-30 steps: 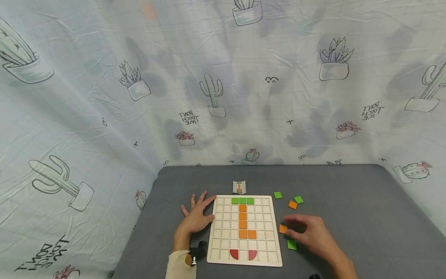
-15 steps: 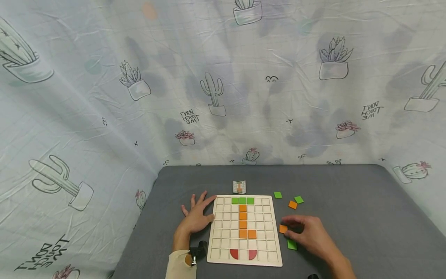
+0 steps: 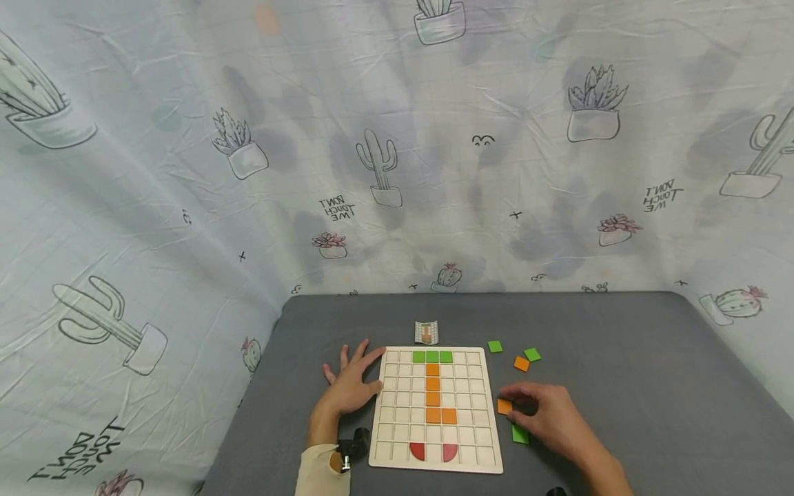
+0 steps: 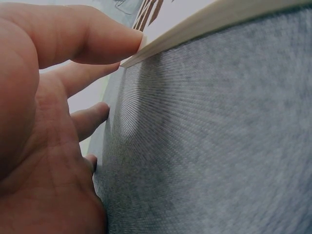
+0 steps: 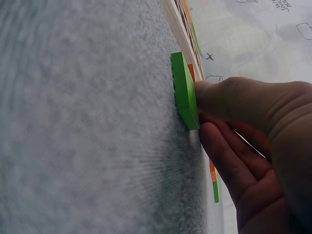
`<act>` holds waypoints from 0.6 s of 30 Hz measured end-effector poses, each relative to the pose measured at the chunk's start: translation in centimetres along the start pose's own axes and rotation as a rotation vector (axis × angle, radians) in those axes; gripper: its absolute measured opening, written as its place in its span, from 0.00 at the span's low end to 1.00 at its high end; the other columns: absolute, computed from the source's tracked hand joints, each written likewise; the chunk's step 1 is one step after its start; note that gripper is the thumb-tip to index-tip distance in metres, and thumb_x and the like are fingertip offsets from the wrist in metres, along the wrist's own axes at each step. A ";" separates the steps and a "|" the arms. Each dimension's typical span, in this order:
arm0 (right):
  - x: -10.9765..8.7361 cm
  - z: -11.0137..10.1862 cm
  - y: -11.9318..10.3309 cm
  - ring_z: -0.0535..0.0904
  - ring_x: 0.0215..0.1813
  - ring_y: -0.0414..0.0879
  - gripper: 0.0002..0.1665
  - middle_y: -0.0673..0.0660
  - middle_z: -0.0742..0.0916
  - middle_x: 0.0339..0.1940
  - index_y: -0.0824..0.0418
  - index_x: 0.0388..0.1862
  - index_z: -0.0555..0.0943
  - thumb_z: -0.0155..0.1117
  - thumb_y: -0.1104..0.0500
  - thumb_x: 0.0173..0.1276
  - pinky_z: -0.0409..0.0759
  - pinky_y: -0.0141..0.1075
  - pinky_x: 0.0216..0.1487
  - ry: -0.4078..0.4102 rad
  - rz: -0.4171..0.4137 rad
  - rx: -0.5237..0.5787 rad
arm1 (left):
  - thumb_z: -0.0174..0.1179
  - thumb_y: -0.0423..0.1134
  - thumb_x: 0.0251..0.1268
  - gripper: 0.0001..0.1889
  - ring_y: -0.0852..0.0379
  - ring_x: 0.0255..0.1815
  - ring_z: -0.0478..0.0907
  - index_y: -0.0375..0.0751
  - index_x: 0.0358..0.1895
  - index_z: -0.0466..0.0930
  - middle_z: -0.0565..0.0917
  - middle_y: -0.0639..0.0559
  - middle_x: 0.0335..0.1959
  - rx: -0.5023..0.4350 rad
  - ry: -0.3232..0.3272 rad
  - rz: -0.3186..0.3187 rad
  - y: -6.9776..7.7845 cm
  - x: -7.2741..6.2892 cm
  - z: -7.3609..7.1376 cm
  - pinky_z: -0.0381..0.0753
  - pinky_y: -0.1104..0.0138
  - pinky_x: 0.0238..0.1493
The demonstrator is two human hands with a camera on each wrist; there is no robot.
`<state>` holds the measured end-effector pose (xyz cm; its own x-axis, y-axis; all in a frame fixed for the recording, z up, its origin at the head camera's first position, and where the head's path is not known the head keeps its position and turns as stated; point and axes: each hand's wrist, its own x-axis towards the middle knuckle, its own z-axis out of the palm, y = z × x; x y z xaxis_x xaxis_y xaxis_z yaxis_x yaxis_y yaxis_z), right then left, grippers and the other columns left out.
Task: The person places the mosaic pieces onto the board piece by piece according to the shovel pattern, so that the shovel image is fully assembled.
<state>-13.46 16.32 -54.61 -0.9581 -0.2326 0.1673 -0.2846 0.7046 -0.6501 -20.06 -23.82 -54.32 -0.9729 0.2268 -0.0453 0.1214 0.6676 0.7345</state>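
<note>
In the head view my left hand [image 3: 350, 391] lies beside a pale wooden grid board [image 3: 402, 434], fingers spread. Its thumb and index fingertip touch the board's left edge, as the left wrist view also shows. My right hand [image 3: 548, 417] pinches an orange square tile [image 3: 504, 406] between thumb and fingers, at the table near the board's right edge. Just below it lies a green square tile [image 3: 520, 435], which hides most of the orange one in the right wrist view. Set in the board are green tiles [image 3: 432, 357], a column of orange tiles [image 3: 432, 384] and two red quarter-round pieces [image 3: 418, 452].
A small pattern card [image 3: 426, 333] lies behind the board. Right of the board's far corner are a loose green tile [image 3: 494, 346], another green tile [image 3: 532, 354] and an orange tile [image 3: 522, 364]. A cactus-print cloth [image 3: 484, 207] hangs behind the grey table [image 3: 633, 358].
The right hand's fingers have closed in slightly around the orange tile, with hardly any other shift. The left hand and the board have stayed in place.
</note>
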 end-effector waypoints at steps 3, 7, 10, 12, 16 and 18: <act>0.0 0.1 0.0 0.91 0.46 0.36 0.20 0.40 0.94 0.45 0.48 0.49 0.94 0.86 0.64 0.59 0.90 0.35 0.47 0.014 -0.005 0.001 | 0.66 0.33 0.66 0.37 0.22 0.90 0.29 0.49 0.82 0.74 0.55 0.35 0.91 0.001 0.001 0.004 0.0 0.0 0.0 0.12 0.20 0.73; 0.0 0.1 0.0 0.91 0.45 0.36 0.19 0.40 0.94 0.44 0.48 0.48 0.94 0.86 0.65 0.60 0.90 0.34 0.46 0.032 -0.014 0.009 | 0.65 0.33 0.66 0.37 0.22 0.90 0.29 0.49 0.81 0.75 0.55 0.35 0.91 -0.003 0.003 0.004 0.0 0.0 0.0 0.11 0.20 0.73; 0.0 -0.1 0.0 0.91 0.45 0.35 0.18 0.40 0.94 0.44 0.49 0.48 0.94 0.85 0.65 0.61 0.90 0.34 0.46 0.046 0.000 0.029 | 0.65 0.33 0.67 0.37 0.23 0.91 0.29 0.49 0.82 0.74 0.55 0.35 0.91 -0.002 0.003 -0.001 0.0 0.0 0.1 0.11 0.20 0.74; -0.1 -0.3 -0.2 0.90 0.45 0.34 0.18 0.40 0.94 0.43 0.48 0.47 0.94 0.85 0.65 0.61 0.90 0.34 0.47 0.053 0.026 0.049 | 0.65 0.33 0.67 0.37 0.23 0.91 0.29 0.49 0.82 0.74 0.55 0.36 0.91 0.004 0.003 -0.005 -0.1 0.1 0.1 0.12 0.20 0.74; -0.1 -0.9 -0.9 0.91 0.45 0.35 0.17 0.40 0.95 0.43 0.48 0.47 0.94 0.84 0.64 0.62 0.91 0.35 0.48 0.064 0.056 0.078 | 0.65 0.33 0.66 0.37 0.23 0.91 0.30 0.49 0.82 0.75 0.55 0.36 0.91 0.013 0.008 -0.008 -0.2 0.0 0.1 0.13 0.20 0.74; 0.0 -1.2 -1.4 0.92 0.47 0.37 0.16 0.40 0.95 0.44 0.48 0.48 0.94 0.84 0.64 0.63 0.92 0.37 0.49 0.061 0.049 0.096 | 0.66 0.32 0.66 0.37 0.22 0.91 0.30 0.48 0.81 0.75 0.56 0.35 0.90 0.006 0.012 -0.003 -0.2 0.0 0.1 0.13 0.20 0.74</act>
<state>-13.07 16.16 -52.83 -0.9718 -0.1564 0.1765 -0.2359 0.6460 -0.7259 -20.10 -23.91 -54.57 -0.9756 0.2161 -0.0396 0.1193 0.6724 0.7305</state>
